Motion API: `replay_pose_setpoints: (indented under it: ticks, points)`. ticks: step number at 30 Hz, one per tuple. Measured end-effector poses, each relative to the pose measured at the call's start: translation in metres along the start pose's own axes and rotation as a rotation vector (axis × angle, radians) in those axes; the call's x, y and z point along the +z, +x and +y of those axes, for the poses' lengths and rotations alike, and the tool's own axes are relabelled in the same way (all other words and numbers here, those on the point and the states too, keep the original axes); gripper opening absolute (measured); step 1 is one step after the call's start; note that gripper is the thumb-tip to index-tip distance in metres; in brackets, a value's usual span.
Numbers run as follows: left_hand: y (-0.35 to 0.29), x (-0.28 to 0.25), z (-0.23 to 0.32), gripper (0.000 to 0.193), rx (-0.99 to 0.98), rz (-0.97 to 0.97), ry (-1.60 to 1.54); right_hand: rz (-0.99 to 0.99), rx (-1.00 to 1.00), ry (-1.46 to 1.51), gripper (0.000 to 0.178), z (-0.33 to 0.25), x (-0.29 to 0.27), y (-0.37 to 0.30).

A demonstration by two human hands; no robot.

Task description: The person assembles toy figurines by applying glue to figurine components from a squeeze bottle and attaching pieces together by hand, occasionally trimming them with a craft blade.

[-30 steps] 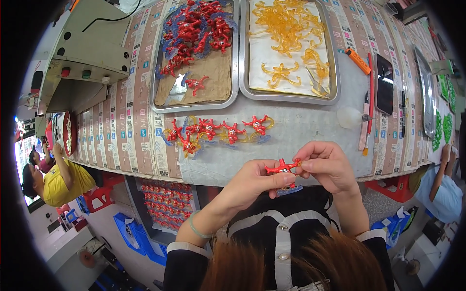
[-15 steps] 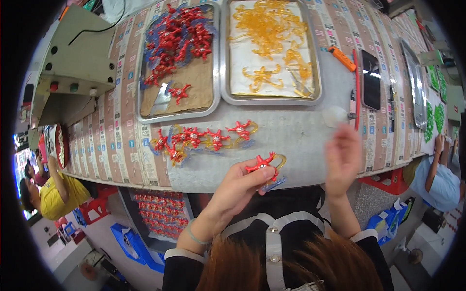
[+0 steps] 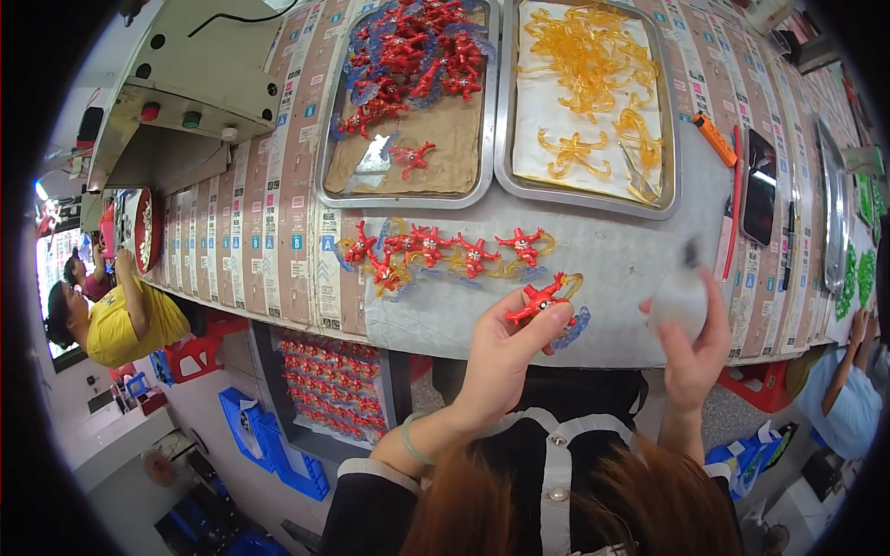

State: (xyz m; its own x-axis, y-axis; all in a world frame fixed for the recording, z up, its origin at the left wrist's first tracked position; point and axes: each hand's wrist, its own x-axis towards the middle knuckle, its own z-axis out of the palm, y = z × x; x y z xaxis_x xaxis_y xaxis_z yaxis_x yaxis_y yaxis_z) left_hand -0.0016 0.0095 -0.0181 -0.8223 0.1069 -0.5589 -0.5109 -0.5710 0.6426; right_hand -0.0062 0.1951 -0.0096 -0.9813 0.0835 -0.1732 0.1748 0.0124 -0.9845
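My left hand [image 3: 505,352] pinches a red figure [image 3: 543,300] with clear yellow and blue curled parts, holding it above the mat's near edge. Closed around a small whitish squeeze bottle [image 3: 680,304] with a dark tip is my right hand [image 3: 695,361]; the bottle is upright, tip up, blurred by motion, and apart from the figure. Several finished-looking red figures [image 3: 429,246] with yellow and blue parts lie in a row on the grey mat [image 3: 612,255], beyond my left hand.
A metal tray [image 3: 403,201] holds piled red-and-blue figures; another tray [image 3: 593,206] holds clear yellow parts. To the right lie an orange cutter [image 3: 715,139], a red strip [image 3: 731,213] and a phone [image 3: 760,185]. A grey machine [image 3: 199,69] stands left. Other people sit at both sides.
My right hand has picked up the small bottle from the mat and brought it nearer. The left hand still holds the figure. The whole view has shifted, moving the scene rightward.
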Motion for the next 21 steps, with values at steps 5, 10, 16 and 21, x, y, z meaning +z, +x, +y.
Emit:
replay_pose_setpoints:
  ticks: [5, 10, 16, 21]
  points:
    - [-0.001, 0.004, 0.0, 0.012, 0.064, 0.054, 0.042, 0.006, -0.57, -0.35, 0.043, -0.005, 0.003, -0.012]
    - [-0.004, 0.007, 0.0, 0.012, 0.086, 0.08, 0.037, -0.043, -0.734, -0.336, 0.051, -0.008, 0.0, -0.013]
    - [-0.004, 0.006, 0.0, 0.013, 0.093, 0.093, 0.031, -0.046, -0.784, -0.339, 0.055, -0.004, 0.001, -0.016]
    - [-0.004, 0.006, 0.0, 0.014, 0.07, 0.08, 0.03, -0.091, -0.755, -0.354, 0.054, -0.006, 0.002, -0.017]
